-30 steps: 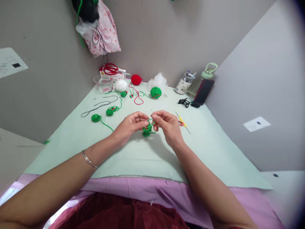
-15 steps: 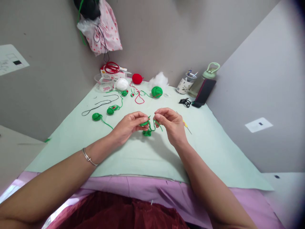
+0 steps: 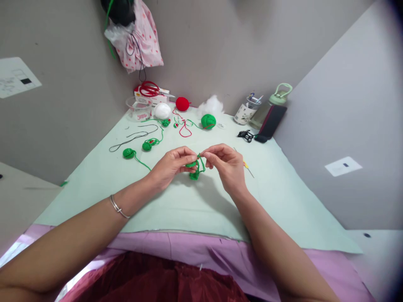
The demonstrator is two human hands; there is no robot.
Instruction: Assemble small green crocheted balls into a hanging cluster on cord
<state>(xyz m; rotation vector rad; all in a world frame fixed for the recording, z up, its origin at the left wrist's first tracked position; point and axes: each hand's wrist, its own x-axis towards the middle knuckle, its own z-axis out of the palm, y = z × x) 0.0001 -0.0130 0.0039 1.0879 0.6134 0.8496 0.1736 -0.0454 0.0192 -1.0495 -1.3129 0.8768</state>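
Green crocheted yarn piece [image 3: 194, 175] between both hands, over the middle of a pale mint-green cloth [image 3: 189, 212]; resting on the cloth or just above, cannot tell. Gripped at its upper part by left hand [image 3: 170, 167]: thumb pressed on top, fingers curled beneath, closed on the work. Thin green yarn strand [image 3: 203, 165] looping up from the piece toward right hand [image 3: 228, 166]. Thumb and forefinger there closed in a pinch at the strand's upper end, near the left fingertips; other fingers loosely bent. Any needle in the pinch too small to tell.

Beside right hand, partly hidden by it: slim yellow-handled metal tool [image 3: 245, 165]. Left of both hands, well apart: round green crocheted ball [image 3: 128, 153] with trailing tail; behind it, smaller green ball [image 3: 146, 146] beside red-flecked green yarn.

Farther back, in a rough row: white yarn ball [image 3: 162, 111], red yarn ball [image 3: 182, 103], green wound yarn ball [image 3: 208, 121] in front of white fluffy fibre [image 3: 211, 105]. Back left: red-handled scissors [image 3: 150, 89] lying on a red-and-white box [image 3: 161, 99].
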